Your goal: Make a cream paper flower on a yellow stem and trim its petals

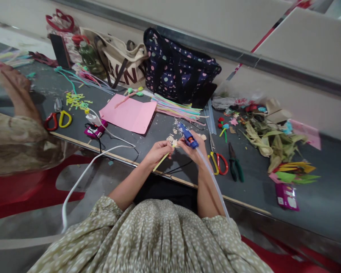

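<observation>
In the middle of the frame, the person's left hand (pixel 161 152) pinches a thin yellow stem (pixel 160 162) between the thumb and fingers. A small pale flower (pixel 174 143) is at the top end of the stem, between the two hands. The right hand (pixel 195 147) has its fingers wrapped around a blue glue gun (pixel 187 135), and its fingertips are close to the flower. A long cloudy stick (pixel 213 174) runs from the back of the glue gun down toward the person's sleeve. Near the top middle, a dark blue bag (pixel 177 68) with little shapes on it stands on the gray table (pixel 252 193). A cream bag (pixel 130 62) with big letters is just to its left. The insides of both bags cannot be seen well enough to tell what they hold. Next to the cream bag, at the upper left, is a green bottle (pixel 89 57) with a red top, and a red and white bag (pixel 61 26) with red handles is behind it. At the right, a crinkly clear plastic bag (pixel 229 102) lies near dry leaves (pixel 258 142), and what is in it is too blurry to tell.
</observation>
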Action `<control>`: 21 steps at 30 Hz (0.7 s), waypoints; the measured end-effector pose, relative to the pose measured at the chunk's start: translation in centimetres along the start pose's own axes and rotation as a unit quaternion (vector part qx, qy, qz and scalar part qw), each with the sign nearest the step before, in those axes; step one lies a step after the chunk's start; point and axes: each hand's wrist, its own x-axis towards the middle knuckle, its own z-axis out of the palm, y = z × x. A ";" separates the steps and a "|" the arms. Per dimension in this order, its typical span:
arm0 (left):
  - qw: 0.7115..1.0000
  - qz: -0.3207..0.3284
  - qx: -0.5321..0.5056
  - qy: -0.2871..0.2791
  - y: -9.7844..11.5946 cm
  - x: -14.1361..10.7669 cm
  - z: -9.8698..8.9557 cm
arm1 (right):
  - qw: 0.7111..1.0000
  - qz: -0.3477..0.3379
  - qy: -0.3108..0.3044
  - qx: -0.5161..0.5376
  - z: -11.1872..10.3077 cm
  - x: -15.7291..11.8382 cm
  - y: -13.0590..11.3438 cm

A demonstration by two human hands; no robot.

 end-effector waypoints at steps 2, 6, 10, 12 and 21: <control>1.000 -0.001 0.000 0.000 0.1 -0.1 0.0 | 1.000 0.001 -0.003 -0.004 0.0 0.0 0.2; 1.000 0.006 0.006 -0.003 0.1 -0.2 0.0 | 1.000 0.000 -0.008 -0.008 0.1 0.0 0.4; 1.000 0.015 0.020 -0.005 0.0 -0.2 -0.1 | 0.999 0.004 0.010 -0.034 0.1 0.0 0.3; 1.000 0.017 0.026 -0.005 0.0 -0.2 -0.2 | 0.998 0.012 0.018 -0.051 0.1 -0.1 0.2; 0.998 0.022 0.050 0.005 -0.1 -0.4 -0.1 | 0.999 0.006 0.019 -0.048 0.1 -0.1 0.2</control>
